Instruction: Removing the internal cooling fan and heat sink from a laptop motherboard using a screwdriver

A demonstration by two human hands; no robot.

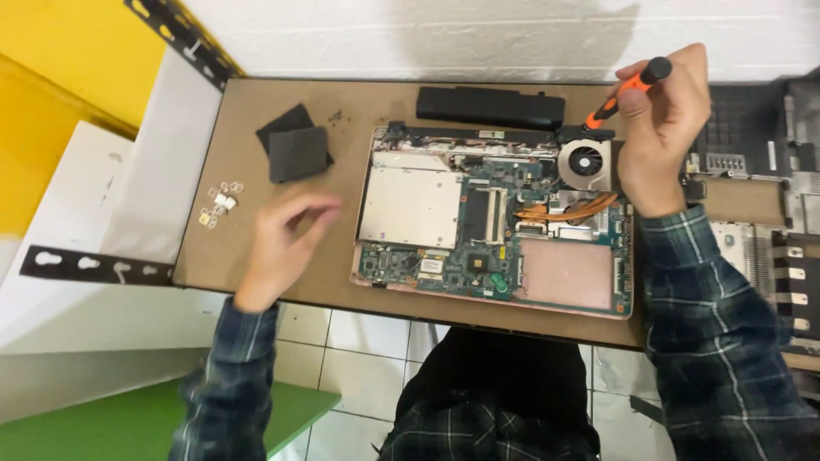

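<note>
While my right hand [662,128] grips the slim, light orange screwdriver [628,88] by its handle above the fragile laptop board [495,230], my left hand [278,243] hovers, loosely curled and empty.

Worktop [342,102]: brown fibreboard, matt, faintly dusty. Opened laptop [494,224]: green circuit board, slightly glossy; dull silvery metal plate at left; pinkish matt panel at lower right; copper-coloured pipes with a soft shine; fan in grey metal housing. Battery [490,107]: black plastic, satin. Two dark pads [295,143]: foam-like, matt, rough. Screwdriver [628,88] in right hand [662,128]: orange and black plastic, smooth. Sleeves: checked woven cloth, soft. Wall [478,34]: white painted brick, rough.
</note>
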